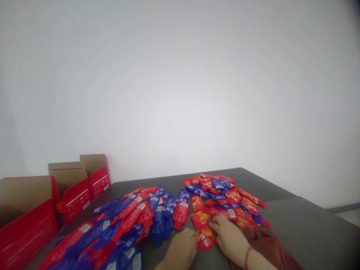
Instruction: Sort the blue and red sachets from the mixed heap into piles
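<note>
A red packet with an orange print point(206, 239) lies on the dark table between my two hands. My left hand point(183, 248) is closed, its fingertips on the packet's left edge. From the right, my right hand point(230, 237) bends over the same packet, with its curled fingers at the packet's upper right edge; the fingertips are partly hidden. Just above them lies another red-orange packet point(199, 219). A pile of red and blue packets point(222, 189) spreads beyond my right hand. To the left of my left hand is a larger pile of red and blue packets point(120, 221).
Three open red cardboard boxes stand along the left side: a near one point(28, 232), a middle one point(75, 202) and a far one point(99, 182). The dark table point(306, 232) meets a white wall point(180, 93) behind. A brown-red cloth point(267, 247) lies by my right forearm.
</note>
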Action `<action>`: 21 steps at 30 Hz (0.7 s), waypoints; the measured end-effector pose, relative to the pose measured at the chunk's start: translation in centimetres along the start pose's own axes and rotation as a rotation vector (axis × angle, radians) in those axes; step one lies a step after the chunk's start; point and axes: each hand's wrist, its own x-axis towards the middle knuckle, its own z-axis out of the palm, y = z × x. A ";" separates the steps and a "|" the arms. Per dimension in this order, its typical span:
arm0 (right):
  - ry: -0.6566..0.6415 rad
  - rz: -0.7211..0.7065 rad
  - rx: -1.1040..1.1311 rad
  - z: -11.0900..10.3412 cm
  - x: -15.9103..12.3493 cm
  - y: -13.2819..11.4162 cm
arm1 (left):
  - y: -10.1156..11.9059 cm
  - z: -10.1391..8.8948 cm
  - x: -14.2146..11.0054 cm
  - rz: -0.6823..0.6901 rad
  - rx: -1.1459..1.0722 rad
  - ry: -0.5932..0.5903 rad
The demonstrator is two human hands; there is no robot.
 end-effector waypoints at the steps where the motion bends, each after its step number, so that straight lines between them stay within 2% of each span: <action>1: -0.003 -0.029 0.028 -0.2 0.1 -0.7 | -0.3 0.0 0.0 0.009 0.001 0.016; 4: -0.055 -0.128 0.084 -0.5 -0.7 -2.4 | -1.3 0.0 -0.2 0.030 -0.012 0.051; 6: -0.105 -0.127 0.060 -0.3 -1.5 -2.6 | -1.7 -0.1 -0.4 0.048 -0.028 0.049; 11: -0.058 0.109 -0.195 0.9 -1.6 -0.5 | -0.4 -0.2 -0.2 0.101 -0.031 -0.063; 13: -0.052 0.128 -0.246 1.5 -1.3 -0.3 | 0.5 -0.2 0.0 0.075 -0.039 -0.085; 18: -0.135 -0.097 -0.031 1.8 -1.0 -3.3 | 1.4 -0.1 0.0 -0.105 -0.099 -0.014; 21: -0.160 -0.143 0.062 0.7 -1.3 -4.8 | 1.1 -0.7 -0.3 -0.114 -0.104 -0.008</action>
